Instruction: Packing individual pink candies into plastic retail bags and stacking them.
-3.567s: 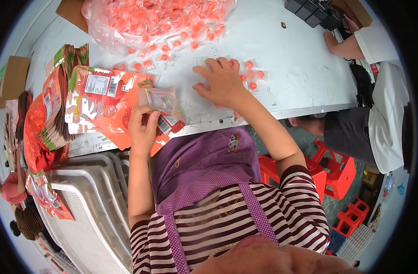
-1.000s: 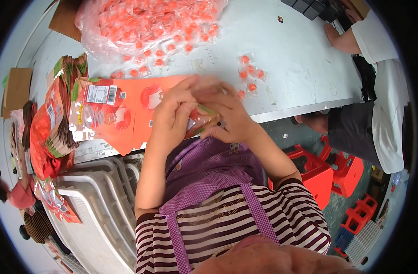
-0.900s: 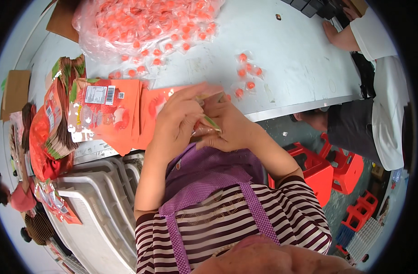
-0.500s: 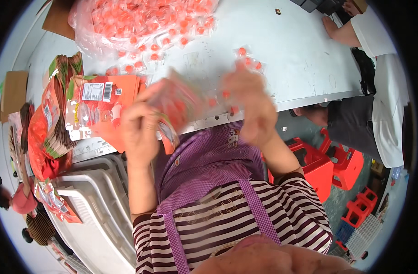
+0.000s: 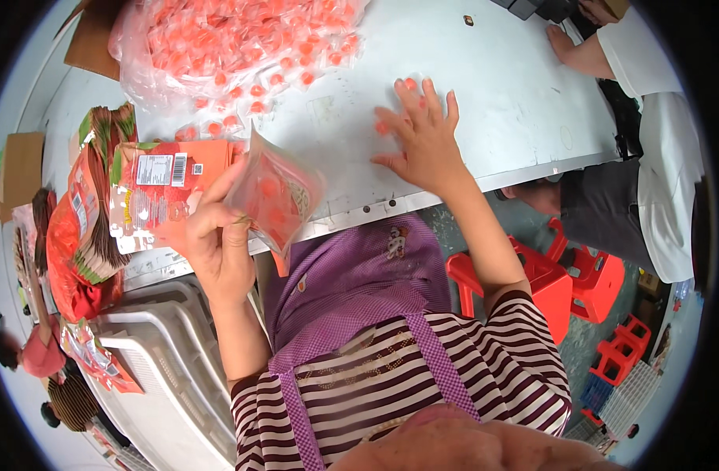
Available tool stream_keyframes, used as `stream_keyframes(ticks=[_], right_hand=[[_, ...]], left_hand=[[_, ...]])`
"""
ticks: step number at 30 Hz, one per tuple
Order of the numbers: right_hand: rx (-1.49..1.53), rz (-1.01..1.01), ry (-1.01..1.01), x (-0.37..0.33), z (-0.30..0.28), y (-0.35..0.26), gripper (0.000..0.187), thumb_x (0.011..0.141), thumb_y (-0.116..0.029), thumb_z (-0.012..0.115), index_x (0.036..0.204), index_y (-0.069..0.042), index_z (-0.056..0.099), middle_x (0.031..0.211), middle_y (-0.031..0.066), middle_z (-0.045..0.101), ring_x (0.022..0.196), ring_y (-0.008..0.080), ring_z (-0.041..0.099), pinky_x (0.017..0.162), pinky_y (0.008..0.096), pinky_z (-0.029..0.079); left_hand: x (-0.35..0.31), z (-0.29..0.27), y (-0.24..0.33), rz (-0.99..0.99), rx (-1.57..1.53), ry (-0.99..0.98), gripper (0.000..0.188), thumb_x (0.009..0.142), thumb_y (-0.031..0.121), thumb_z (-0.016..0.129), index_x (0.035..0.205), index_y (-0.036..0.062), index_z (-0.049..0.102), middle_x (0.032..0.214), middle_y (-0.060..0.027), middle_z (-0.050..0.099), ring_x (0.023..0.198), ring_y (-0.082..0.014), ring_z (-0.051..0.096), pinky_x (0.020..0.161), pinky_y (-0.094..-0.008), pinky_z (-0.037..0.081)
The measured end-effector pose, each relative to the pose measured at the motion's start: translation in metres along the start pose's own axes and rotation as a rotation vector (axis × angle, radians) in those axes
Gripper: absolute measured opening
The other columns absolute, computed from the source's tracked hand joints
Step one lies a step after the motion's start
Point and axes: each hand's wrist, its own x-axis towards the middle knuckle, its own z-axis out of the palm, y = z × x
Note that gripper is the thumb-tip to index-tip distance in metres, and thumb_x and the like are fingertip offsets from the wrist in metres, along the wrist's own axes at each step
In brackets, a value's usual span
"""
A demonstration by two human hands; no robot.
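My left hand [image 5: 220,255] grips an open pouch [image 5: 285,184] at the table's near edge. Its mouth gapes, and small red wrapped candies show inside. Over the table to the right, my right hand [image 5: 428,153] spreads its fingers, palm down, with nothing seen in its grasp. Beneath and beside those fingers lie a few wrapped candies [image 5: 383,126], partly hidden by the hand. A large heap of the same red candies [image 5: 241,47] spills from a clear plastic bag at the far left.
Flat printed pouches [image 5: 163,184] lie left of my left hand, with more bundled pouches [image 5: 100,188] beyond. White plastic trays [image 5: 163,337] lean below the table edge. Red stools [image 5: 544,294] stand on the floor at right. Another person's hand [image 5: 562,43] rests at the far right.
The pouch has shifted left and now shows its open mouth with candies inside. My right hand, blurred near the table edge before, has reached farther over the table and spread its fingers.
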Motion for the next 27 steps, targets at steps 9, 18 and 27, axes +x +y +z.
stream_keyframes(ticks=[9, 18, 27], right_hand=[[0.073, 0.141, -0.2, 0.02, 0.013, 0.021, 0.075, 0.062, -0.05, 0.073, 0.128, -0.024, 0.047, 0.141, 0.014, 0.032, 0.132, 0.0386, 0.024, 0.106, 0.0561, 0.015], [0.051, 0.135, -0.215, 0.06, 0.007, 0.069, 0.06, 0.079, -0.042, 0.06, 0.132, -0.017, 0.044, 0.141, 0.0151, 0.034, 0.132, 0.0345, 0.026, 0.108, 0.0493, 0.015], [-0.008, 0.019, -0.3, 0.023, -0.004, 0.022, 0.063, 0.075, -0.041, 0.066, 0.132, -0.027, 0.044, 0.135, 0.0137, 0.039, 0.127, 0.0353, 0.031, 0.102, 0.0543, 0.022]], left_hand=[[0.002, 0.012, 0.001, -0.026, 0.008, -0.108, 0.011, 0.09, 0.011, 0.055, 0.089, 0.0069, 0.045, 0.118, -0.0296, 0.053, 0.089, -0.0144, 0.053, 0.077, -0.0249, 0.04], [0.008, 0.015, 0.011, -0.051, -0.004, -0.168, 0.014, 0.09, 0.01, 0.055, 0.082, 0.0008, 0.047, 0.12, -0.0274, 0.052, 0.115, -0.0354, 0.051, 0.095, -0.0412, 0.041], [0.004, 0.019, 0.002, -0.08, -0.059, -0.195, 0.009, 0.089, 0.007, 0.054, 0.085, -0.0004, 0.051, 0.12, -0.025, 0.054, 0.111, -0.032, 0.054, 0.092, -0.0379, 0.042]])
